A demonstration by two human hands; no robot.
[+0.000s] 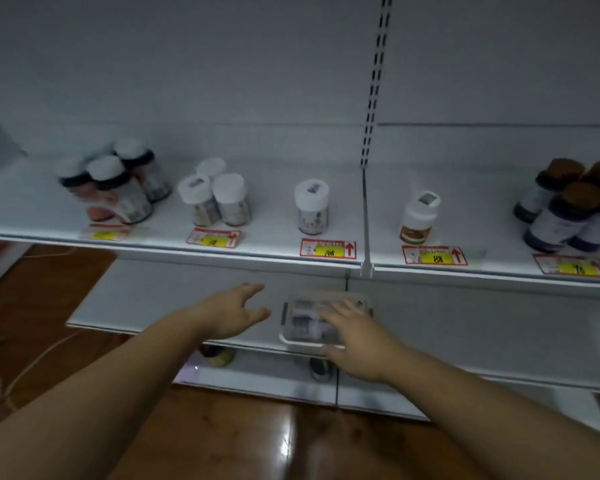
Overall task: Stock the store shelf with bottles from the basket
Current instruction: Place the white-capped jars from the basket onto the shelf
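A small clear basket (288, 336) with several bottles in it sits on the lower shelf (153, 299). My right hand (354, 341) hovers over the basket's right side with its fingers spread, holding nothing. My left hand (232, 311) is stretched out to the left of the basket, fingers straight and empty. The upper shelf (274, 216) holds groups of bottles: dark white-capped bottles (118, 188) at the left, three white-capped bottles (219, 199), a single white-capped bottle (311, 206), a white bottle with an orange label (420, 216) and brown-capped purple bottles (565, 206) at the right.
Red and yellow price tags (328, 248) line the upper shelf's front edge. A slotted upright (374, 81) and a thin divider (365, 220) split the shelf into two bays. Two more bottles (219, 355) stand on the bottom shelf. Glossy wooden floor (222, 438) lies below, with a cable at the left.
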